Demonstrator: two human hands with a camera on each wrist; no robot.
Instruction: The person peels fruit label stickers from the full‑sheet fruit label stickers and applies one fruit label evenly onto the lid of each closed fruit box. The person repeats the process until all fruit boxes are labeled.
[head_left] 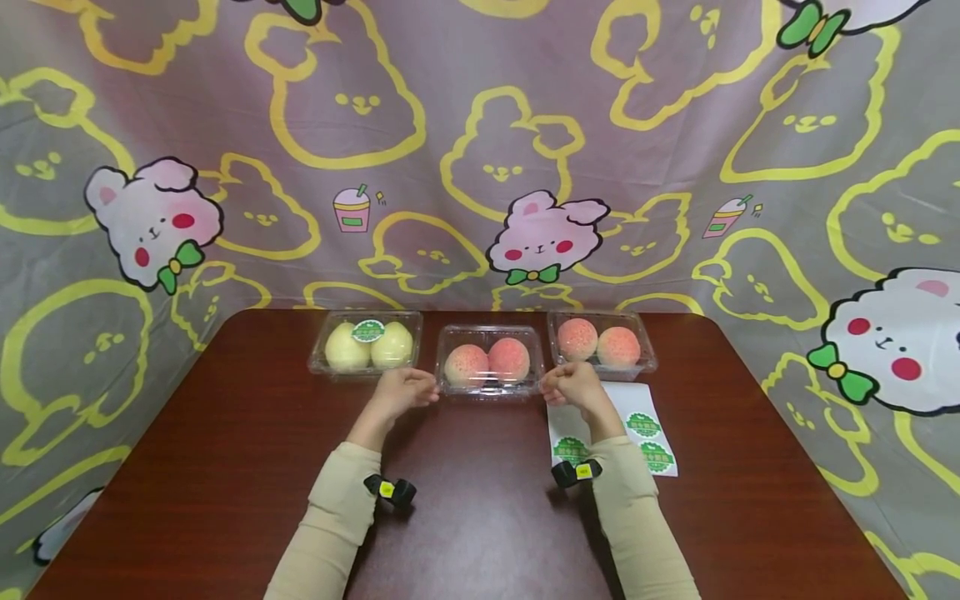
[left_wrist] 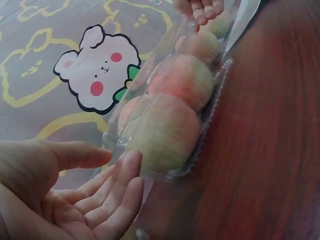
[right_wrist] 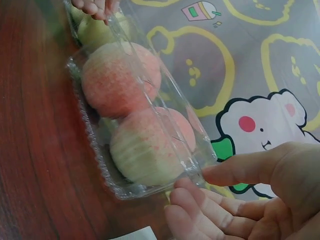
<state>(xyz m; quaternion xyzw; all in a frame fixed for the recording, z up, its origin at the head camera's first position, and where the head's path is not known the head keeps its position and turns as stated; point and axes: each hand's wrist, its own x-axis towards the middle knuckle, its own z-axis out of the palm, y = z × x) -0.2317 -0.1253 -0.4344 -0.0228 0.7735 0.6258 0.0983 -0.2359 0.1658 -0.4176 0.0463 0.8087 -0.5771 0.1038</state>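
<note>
In the head view a clear plastic clamshell box (head_left: 489, 331) with two pink peaches (head_left: 509, 360) sits between my hands, its lid down. My left hand (head_left: 406, 389) is at the box's left end. In the left wrist view the left thumb and fingers (left_wrist: 131, 162) are apart and fairly straight, right by the corner. My right hand (head_left: 573, 388) is at the opposite end. The right wrist view shows its thumb and fingertips (right_wrist: 186, 192) at the near corner, the fingers loosely extended.
Back left stands a clear box (head_left: 318, 364) of two pale yellow-green fruits with a round green sticker (head_left: 368, 331) on its lid. Another box (head_left: 651, 364) of two peaches stands back right. A white sheet (head_left: 630, 396) of green stickers lies under the right wrist. A patterned cloth (head_left: 465, 275) hangs behind the table.
</note>
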